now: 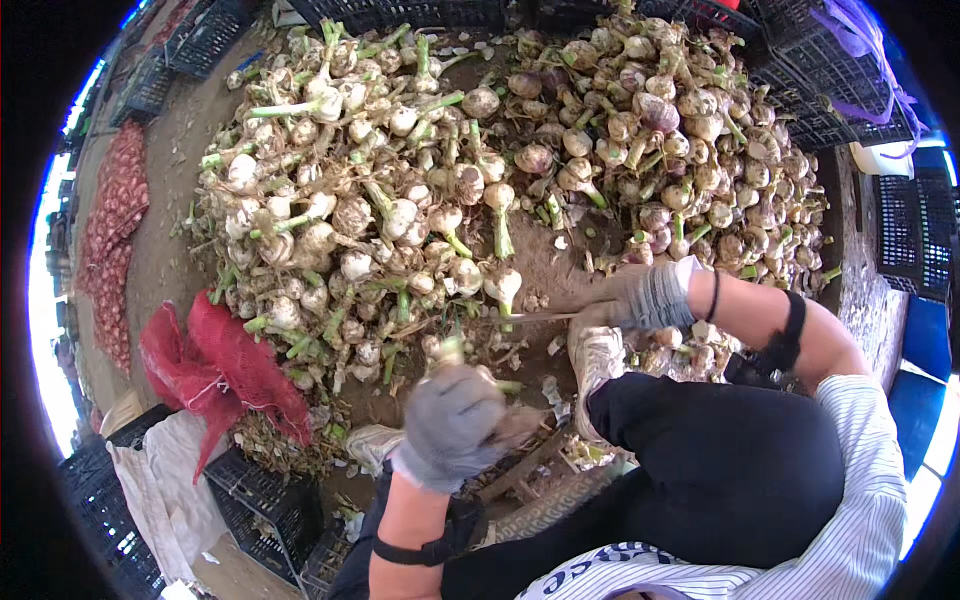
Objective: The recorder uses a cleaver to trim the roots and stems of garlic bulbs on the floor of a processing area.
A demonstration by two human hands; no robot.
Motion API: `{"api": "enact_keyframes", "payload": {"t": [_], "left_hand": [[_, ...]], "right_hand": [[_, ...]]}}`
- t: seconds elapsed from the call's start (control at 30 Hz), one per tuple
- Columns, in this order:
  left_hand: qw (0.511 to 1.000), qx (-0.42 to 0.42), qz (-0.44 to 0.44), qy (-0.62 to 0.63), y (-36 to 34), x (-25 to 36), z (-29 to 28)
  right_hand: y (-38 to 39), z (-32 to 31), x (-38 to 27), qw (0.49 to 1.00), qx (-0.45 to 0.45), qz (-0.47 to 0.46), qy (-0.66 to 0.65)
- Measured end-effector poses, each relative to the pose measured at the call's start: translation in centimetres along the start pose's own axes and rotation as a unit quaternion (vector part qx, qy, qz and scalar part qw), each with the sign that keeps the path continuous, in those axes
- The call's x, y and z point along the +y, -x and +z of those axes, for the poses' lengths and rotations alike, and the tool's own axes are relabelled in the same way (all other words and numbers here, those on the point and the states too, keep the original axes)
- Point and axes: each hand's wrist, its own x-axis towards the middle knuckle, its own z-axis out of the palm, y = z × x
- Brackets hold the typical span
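My left hand (455, 425), in a grey glove, is closed low in the middle in front of the pile. A pale green garlic stem (452, 352) shows just beyond its knuckles; the bulb is hidden and motion blurs the fingers. On the right, my right hand (640, 300), also gloved, is closed around a knife. Its thin blade (535, 317) points left, over the near edge of the garlic. Beside the blade tip lies a garlic bulb (503, 284) with a green stem. Dirt-covered garlic with long stems (350, 215) is heaped ahead of my hands.
Another heap of garlic (700, 150) with shorter stems spreads at the right. A red mesh sack (225, 375) lies left, near a black crate (265, 510) and a whitish cloth (175, 480). Filled net bags (115, 230) stand far left. Black crates (830, 90) line the back right.
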Motion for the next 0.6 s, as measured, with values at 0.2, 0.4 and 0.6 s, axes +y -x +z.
{"api": "enact_keyframes", "payload": {"t": [0.2,0.4,0.6], "left_hand": [[0.711,0.245,-0.468,0.464,-1.1,0.0,1.2],[0.820,0.068,-0.476,0.310,-6.0,-2.8,10.8],[0.805,-0.016,-0.579,0.127,-5.9,-8.9,18.0]], "right_hand": [[3.8,6.1,12.2,0.964,0.075,0.046,0.252],[4.8,7.8,11.3,0.949,0.211,0.165,-0.166],[4.1,5.5,7.7,0.939,0.211,0.182,-0.199]]}}
